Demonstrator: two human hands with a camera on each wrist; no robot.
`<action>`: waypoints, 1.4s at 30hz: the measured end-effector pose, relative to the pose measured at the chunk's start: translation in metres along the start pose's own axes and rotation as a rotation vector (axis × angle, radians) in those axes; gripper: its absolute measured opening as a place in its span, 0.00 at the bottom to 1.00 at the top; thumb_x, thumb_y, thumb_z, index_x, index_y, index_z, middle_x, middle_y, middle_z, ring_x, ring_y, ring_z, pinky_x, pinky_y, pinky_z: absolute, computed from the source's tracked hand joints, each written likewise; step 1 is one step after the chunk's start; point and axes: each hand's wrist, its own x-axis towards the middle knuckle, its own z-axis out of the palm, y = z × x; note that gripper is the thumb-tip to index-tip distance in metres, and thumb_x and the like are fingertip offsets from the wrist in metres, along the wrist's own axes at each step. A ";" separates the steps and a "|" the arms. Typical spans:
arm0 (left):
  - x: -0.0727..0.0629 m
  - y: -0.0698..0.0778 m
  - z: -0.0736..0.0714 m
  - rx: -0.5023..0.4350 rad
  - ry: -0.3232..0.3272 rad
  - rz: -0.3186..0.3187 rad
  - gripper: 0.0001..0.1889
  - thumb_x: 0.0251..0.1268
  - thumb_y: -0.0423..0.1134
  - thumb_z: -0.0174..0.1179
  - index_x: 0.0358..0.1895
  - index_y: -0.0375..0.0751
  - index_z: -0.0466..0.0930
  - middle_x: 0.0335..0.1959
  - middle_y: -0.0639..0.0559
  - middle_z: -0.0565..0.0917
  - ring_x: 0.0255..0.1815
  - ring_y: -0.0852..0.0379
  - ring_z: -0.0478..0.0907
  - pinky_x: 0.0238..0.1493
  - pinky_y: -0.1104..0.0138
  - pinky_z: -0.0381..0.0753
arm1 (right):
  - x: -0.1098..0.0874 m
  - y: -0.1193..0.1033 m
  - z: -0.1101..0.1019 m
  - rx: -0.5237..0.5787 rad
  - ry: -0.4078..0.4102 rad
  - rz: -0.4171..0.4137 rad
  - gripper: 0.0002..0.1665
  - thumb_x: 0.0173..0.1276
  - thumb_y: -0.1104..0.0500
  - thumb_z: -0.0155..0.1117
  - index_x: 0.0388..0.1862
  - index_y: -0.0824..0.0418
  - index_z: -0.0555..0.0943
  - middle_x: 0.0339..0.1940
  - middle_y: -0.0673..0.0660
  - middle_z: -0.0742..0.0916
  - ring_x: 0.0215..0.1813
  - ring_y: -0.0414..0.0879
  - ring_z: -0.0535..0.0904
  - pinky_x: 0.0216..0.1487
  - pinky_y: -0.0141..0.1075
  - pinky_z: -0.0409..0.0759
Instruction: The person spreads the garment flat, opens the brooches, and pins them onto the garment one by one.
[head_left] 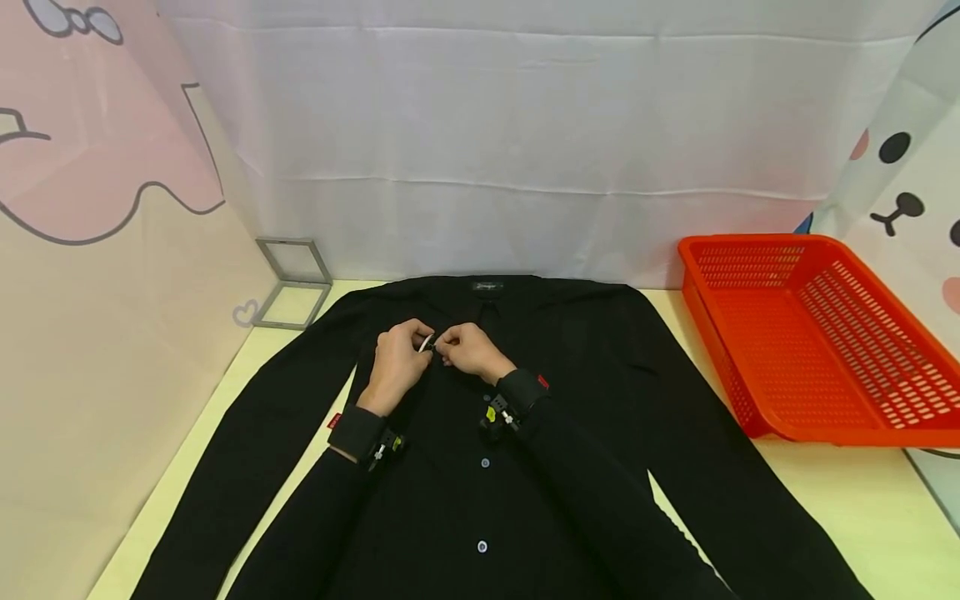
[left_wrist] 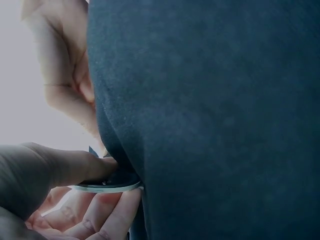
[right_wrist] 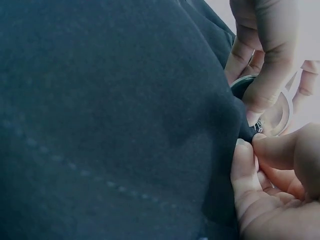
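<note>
A black button-up shirt (head_left: pixel 435 500) lies spread out, its collar label toward the back. Over its upper chest, my left hand (head_left: pixel 397 362) holds a round pin badge (head_left: pixel 425 342) between thumb and fingers. The badge (left_wrist: pixel 112 188) is edge-on in the left wrist view, pale along its rim. In the right wrist view the left thumb presses on its back, where a small coiled metal pin (right_wrist: pixel 258 126) shows. My right hand (head_left: pixel 471 350) pinches a fold of the shirt right beside the badge. How far the pin passes through the cloth is hidden.
An orange-red plastic basket (head_left: pixel 780 431) stands on the right side of the pale yellow table (head_left: pixel 825 492). At the back left corner is a hinged grey frame (head_left: pixel 306 284). White and printed cloths (head_left: pixel 495 108) hang around the back and sides.
</note>
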 end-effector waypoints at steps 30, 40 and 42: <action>-0.005 -0.005 -0.004 0.017 0.047 0.015 0.15 0.58 0.29 0.75 0.47 0.39 0.82 0.40 0.42 0.88 0.42 0.40 0.85 0.48 0.47 0.82 | 0.006 0.006 0.007 0.022 0.052 -0.016 0.05 0.72 0.65 0.69 0.42 0.66 0.87 0.35 0.60 0.89 0.34 0.44 0.85 0.40 0.33 0.85; -0.006 -0.004 -0.003 0.008 0.054 0.016 0.15 0.59 0.30 0.76 0.45 0.37 0.81 0.40 0.40 0.88 0.41 0.40 0.84 0.44 0.50 0.83 | 0.004 0.008 0.005 0.015 0.049 -0.043 0.05 0.71 0.65 0.69 0.41 0.67 0.88 0.35 0.61 0.90 0.35 0.46 0.86 0.39 0.33 0.85; -0.006 -0.005 -0.003 -0.003 0.049 0.015 0.15 0.59 0.30 0.75 0.46 0.37 0.81 0.42 0.39 0.88 0.41 0.40 0.84 0.43 0.51 0.83 | 0.004 0.008 0.005 0.009 0.046 -0.049 0.05 0.72 0.64 0.69 0.41 0.66 0.88 0.35 0.61 0.90 0.35 0.46 0.86 0.39 0.33 0.84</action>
